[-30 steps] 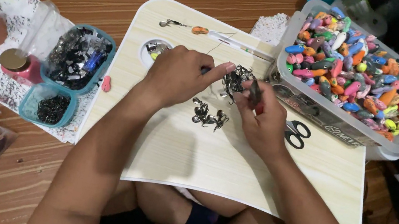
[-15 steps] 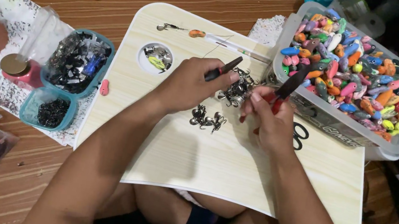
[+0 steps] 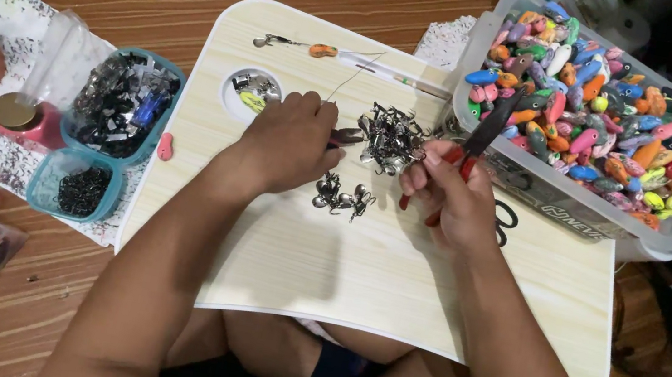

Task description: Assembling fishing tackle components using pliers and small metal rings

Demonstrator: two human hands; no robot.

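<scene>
From the head camera, your left hand (image 3: 286, 145) rests knuckles-up on the lap desk (image 3: 359, 266), fingers curled around a small tool whose dark, red-marked tip (image 3: 347, 136) pokes out toward the hook pile (image 3: 391, 138). The tip sits just beside the pile; whether it touches the metal, you cannot tell from here.

Your right hand (image 3: 445, 194) is clenched around red-handled pliers (image 3: 478, 140), whose dark nose slants up and away over the near wall of the lure bin (image 3: 538, 192). The hand's fingertips sit at the right edge of the hook pile.

A smaller cluster of hooks (image 3: 342, 197) lies on the desk between your wrists, just below the main pile. A round cup hole (image 3: 252, 91) in the desk holds a few small bits. One rigged lure (image 3: 322, 51) lies near the desk's far edge.

To your left, on the floor, stand two teal tubs (image 3: 102, 133) of dark hardware, with a gold-capped jar (image 3: 21, 119) beside them. Black scissors (image 3: 504, 218) lie half hidden behind your right hand.
</scene>
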